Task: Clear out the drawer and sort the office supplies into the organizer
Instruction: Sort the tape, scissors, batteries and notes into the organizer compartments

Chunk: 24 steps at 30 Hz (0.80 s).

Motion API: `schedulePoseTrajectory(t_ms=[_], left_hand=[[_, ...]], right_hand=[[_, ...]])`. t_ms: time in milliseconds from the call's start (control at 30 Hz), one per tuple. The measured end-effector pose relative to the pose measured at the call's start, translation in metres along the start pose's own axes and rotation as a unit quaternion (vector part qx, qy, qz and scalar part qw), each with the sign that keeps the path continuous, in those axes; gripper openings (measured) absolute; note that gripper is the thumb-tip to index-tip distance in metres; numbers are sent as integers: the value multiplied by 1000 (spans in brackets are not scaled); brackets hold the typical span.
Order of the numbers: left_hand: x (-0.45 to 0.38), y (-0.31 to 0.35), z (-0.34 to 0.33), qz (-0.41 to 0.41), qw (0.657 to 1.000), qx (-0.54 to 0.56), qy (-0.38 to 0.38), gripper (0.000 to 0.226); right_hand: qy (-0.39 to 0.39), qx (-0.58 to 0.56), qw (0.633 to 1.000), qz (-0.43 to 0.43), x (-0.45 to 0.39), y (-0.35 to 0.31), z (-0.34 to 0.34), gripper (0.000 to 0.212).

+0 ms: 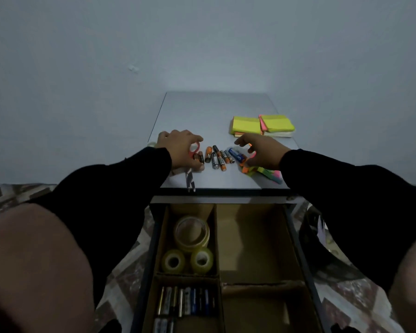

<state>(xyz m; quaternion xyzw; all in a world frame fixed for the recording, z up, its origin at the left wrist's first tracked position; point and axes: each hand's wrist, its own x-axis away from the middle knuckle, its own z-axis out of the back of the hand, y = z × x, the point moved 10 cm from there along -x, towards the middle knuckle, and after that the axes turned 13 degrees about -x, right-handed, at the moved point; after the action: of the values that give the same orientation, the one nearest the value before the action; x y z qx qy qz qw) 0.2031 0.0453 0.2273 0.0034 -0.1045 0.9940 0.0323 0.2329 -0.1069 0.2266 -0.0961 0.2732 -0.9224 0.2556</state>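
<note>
- Tabletop (209, 109): grey surface at frame centre; its far half lies bare up to the wall, while the near edge carries all the loose supplies.
- Left hand (178, 147): fingers curled down over red-handled scissors (194, 150) and two batteries at centre left; whether it grips them cannot be told. The scissor blades point toward the table's near edge.
- Loose batteries (217, 157): a fanned row between the two hands, lying flat, some touching.
- Right hand (259, 150): fingers spread and arched, released, hovering over a blue battery (234, 153) and orange items beside it.
- Coloured paper strips (267, 173): under the right wrist, near the table's front right corner.
- Sticky-note pads (262, 124): yellow stacks at the right edge, just beyond the right hand.
- Drawer (296, 236): pulled open below the table edge, holding a cardboard organizer (216, 241).
- Tape rolls (190, 243): three in the upper left compartment.
- Sorted batteries (185, 301): in the lower left compartment; both right compartments offer open room.
- Black sleeves flank the drawer on both sides.
</note>
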Motion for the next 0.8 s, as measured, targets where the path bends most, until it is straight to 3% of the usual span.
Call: schedulePoseTrajectory(t_ms=[200,433,600,800], left_hand=[[-11,1,-15,-18,998,-7,-57,68],[-20,2,-21,-22,998,-11,-50,64],[-22,-2,-21,-2,999,-14,-45,68],[-25,-6,-3,-1,996,87,1,60]], right_hand=[[-47,97,994,29,-17,-6,-11,66],[-62,166,983,55,-33,-8,-17,56],[-84,189,977,44,-42,-1,-22,60],[-90,173,980,35,-51,-2,-22,58]])
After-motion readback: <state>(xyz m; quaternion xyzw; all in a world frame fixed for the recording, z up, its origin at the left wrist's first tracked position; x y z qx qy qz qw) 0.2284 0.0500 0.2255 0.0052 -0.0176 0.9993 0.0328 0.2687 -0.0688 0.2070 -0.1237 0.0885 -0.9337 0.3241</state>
